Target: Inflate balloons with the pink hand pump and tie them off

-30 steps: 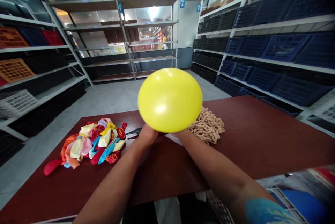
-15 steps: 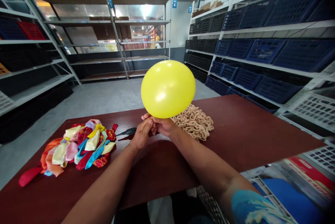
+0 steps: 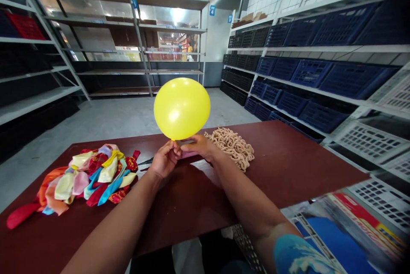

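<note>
An inflated yellow balloon stands upright above the dark red table, held at its neck. My left hand pinches the neck from the left with closed fingers. My right hand grips the neck from the right, fingers curled, touching the left hand. A pile of limp, uninflated balloons in several colours lies on the table to the left of my hands. A heap of beige plastic chain lies just right of my right hand.
A dark flat tool, partly hidden, lies on the table behind my left hand. Metal shelving stands across the concrete floor. Blue crates fill the shelves on the right. White baskets and a printed package are at lower right.
The balloon has moved away from the camera and a little left, looking smaller. Both hands, hidden under it before, now show pinching its neck. The view has swung rightward.
</note>
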`<state>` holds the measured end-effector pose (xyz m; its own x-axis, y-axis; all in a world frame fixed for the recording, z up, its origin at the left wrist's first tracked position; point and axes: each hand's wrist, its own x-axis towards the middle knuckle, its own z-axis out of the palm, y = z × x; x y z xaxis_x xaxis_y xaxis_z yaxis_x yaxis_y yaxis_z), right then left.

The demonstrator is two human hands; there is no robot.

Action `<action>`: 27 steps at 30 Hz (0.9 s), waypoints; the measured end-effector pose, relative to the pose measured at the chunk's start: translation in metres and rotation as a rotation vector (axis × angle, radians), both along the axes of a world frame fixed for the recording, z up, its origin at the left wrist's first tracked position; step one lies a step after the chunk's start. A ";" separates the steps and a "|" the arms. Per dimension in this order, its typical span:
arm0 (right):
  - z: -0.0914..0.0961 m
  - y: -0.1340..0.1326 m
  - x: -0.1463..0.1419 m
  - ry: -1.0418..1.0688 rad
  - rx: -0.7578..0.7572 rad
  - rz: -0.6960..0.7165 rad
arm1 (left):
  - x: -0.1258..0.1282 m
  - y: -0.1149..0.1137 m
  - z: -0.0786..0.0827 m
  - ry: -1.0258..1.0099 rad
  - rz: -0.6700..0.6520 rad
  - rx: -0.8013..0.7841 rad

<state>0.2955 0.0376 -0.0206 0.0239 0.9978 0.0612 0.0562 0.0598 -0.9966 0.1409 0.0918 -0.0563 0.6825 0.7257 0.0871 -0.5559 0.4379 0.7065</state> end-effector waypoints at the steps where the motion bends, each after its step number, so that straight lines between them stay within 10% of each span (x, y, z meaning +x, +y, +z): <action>1: 0.008 -0.003 0.009 -0.112 0.002 -0.083 | -0.001 0.003 0.000 -0.033 0.005 -0.016; 8: 0.046 -0.035 0.101 -0.778 -0.042 -0.334 | -0.007 0.015 0.000 -0.124 0.109 -0.115; 14: 0.017 -0.056 0.157 -1.369 -0.012 -0.166 | -0.007 0.014 0.002 -0.104 0.108 -0.134; 20: -0.001 -0.058 0.171 -1.396 0.038 -0.131 | -0.007 0.015 -0.002 -0.101 0.125 -0.095; 27: 0.039 -0.038 0.139 -1.064 0.207 -0.415 | -0.007 0.015 -0.001 -0.090 0.142 -0.078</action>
